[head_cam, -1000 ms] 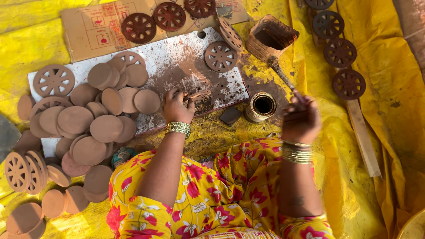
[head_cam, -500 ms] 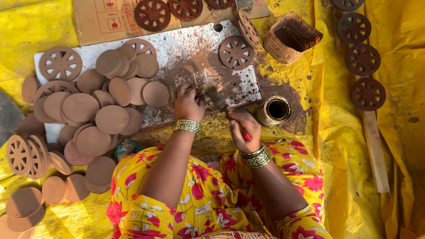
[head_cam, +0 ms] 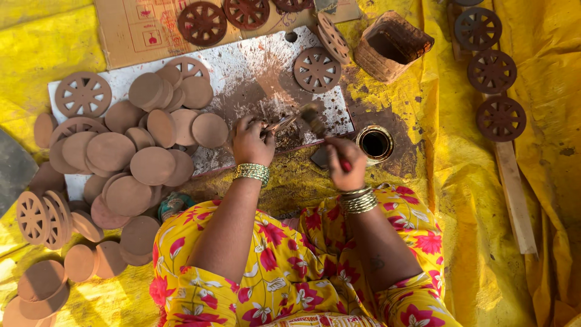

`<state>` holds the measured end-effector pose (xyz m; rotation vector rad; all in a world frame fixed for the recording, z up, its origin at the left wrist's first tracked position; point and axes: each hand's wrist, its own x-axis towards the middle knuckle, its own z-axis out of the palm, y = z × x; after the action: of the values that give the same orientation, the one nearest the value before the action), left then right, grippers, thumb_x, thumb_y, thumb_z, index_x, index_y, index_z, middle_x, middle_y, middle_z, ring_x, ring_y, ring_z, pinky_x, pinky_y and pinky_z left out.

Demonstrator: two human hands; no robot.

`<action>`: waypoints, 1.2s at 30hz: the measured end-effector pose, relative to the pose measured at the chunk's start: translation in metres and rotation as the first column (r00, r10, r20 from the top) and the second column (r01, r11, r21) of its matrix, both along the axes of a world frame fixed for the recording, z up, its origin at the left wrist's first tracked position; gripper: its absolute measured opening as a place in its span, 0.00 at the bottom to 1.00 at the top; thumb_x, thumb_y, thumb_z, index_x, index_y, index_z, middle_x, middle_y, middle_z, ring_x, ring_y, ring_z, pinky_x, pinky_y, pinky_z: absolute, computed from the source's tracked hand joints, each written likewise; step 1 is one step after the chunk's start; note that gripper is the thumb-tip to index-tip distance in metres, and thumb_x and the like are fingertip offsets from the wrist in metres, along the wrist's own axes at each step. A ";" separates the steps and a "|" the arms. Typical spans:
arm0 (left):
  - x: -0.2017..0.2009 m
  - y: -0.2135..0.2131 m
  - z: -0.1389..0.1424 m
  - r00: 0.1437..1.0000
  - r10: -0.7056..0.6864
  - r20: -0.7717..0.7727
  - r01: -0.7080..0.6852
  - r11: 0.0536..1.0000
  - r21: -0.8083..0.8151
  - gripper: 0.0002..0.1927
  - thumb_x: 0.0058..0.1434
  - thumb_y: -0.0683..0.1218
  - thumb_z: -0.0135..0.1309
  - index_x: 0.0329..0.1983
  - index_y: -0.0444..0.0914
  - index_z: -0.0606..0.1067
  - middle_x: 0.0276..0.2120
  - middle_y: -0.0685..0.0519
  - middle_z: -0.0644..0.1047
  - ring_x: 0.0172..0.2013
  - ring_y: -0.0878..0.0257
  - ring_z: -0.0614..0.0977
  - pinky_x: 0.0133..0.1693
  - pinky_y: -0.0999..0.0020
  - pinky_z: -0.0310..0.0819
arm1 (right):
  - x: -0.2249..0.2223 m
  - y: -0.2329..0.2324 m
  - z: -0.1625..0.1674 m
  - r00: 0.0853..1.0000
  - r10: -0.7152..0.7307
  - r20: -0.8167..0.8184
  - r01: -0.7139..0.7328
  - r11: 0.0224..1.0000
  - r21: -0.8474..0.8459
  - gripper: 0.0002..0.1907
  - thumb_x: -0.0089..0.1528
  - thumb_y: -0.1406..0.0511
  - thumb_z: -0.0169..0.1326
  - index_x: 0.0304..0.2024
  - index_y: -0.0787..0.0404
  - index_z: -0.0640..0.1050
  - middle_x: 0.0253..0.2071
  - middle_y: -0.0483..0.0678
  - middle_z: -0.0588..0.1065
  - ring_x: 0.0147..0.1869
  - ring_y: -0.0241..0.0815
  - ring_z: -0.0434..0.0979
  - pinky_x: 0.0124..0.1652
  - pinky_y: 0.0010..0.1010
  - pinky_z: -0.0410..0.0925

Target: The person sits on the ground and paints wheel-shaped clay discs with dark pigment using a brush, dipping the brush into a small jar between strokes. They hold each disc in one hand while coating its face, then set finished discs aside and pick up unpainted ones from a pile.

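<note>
Brush work on a clay piece, both hands busy.
Right hand [head_cam: 345,163] grips a brush [head_cam: 315,120], bristles over the stained white board [head_cam: 254,72]. Left hand [head_cam: 253,140] pinches a small thin clay piece [head_cam: 279,124] against the board, just beside the bristles. Small round paint pot [head_cam: 375,143] sits near the right hand; plain clay discs [head_cam: 151,165] piled to the left.

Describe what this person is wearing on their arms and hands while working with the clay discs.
Both forearms are bare. The left hand has a broad band of gold-coloured bangles at the wrist; the right hand has a stack of thinner metal bangles. Short sleeves of a yellow garment printed with red and pink flowers cover the upper arms.
</note>
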<state>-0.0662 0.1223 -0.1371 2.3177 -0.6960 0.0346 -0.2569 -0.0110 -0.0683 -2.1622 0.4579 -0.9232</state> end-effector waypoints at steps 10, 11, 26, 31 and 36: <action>0.000 0.000 0.005 1.000 0.013 -0.014 -0.012 0.996 0.091 0.13 0.51 0.48 0.66 0.39 0.38 0.83 0.57 0.49 0.74 0.59 0.44 0.72 0.58 0.44 0.68 | 0.003 -0.005 -0.015 0.997 0.072 0.040 -0.074 0.996 0.046 0.04 0.64 0.71 0.53 0.38 0.66 0.79 0.40 0.55 0.81 0.42 0.48 0.83 0.43 0.37 0.75; 0.001 0.000 0.005 1.000 0.011 -0.007 -0.010 0.995 0.099 0.13 0.52 0.48 0.66 0.39 0.38 0.83 0.57 0.49 0.74 0.59 0.45 0.72 0.59 0.44 0.67 | 0.003 -0.007 -0.013 1.000 -0.003 -0.002 0.003 0.998 0.061 0.06 0.64 0.71 0.54 0.41 0.67 0.80 0.39 0.56 0.81 0.42 0.49 0.83 0.43 0.38 0.75; -0.002 -0.001 0.003 0.999 -0.032 0.006 0.032 0.999 0.022 0.13 0.53 0.45 0.65 0.41 0.37 0.81 0.57 0.49 0.75 0.60 0.46 0.73 0.58 0.51 0.72 | -0.002 0.004 0.014 0.946 0.316 -0.072 -0.322 0.939 -0.118 0.11 0.61 0.70 0.55 0.46 0.66 0.81 0.42 0.56 0.81 0.44 0.51 0.82 0.46 0.38 0.75; 0.000 0.002 0.013 0.999 0.024 -0.035 -0.020 0.995 0.102 0.12 0.50 0.47 0.67 0.38 0.42 0.83 0.58 0.51 0.74 0.60 0.45 0.71 0.58 0.41 0.64 | 0.001 -0.016 -0.014 0.976 0.212 0.048 -0.217 0.965 0.149 0.06 0.66 0.70 0.54 0.44 0.64 0.80 0.45 0.53 0.82 0.48 0.45 0.84 0.49 0.34 0.75; 0.000 0.001 0.017 1.000 0.015 -0.022 -0.013 0.997 0.081 0.14 0.46 0.47 0.68 0.37 0.43 0.83 0.59 0.49 0.72 0.61 0.42 0.69 0.60 0.40 0.62 | 0.000 -0.016 -0.033 0.966 0.258 0.018 -0.250 0.918 0.309 0.09 0.63 0.71 0.54 0.44 0.66 0.82 0.38 0.52 0.82 0.40 0.41 0.82 0.42 0.30 0.74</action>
<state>-0.0661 0.1232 -0.1199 2.3967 -0.6815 -0.0145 -0.2567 -0.0270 -0.1013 -1.8919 0.2992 -0.6357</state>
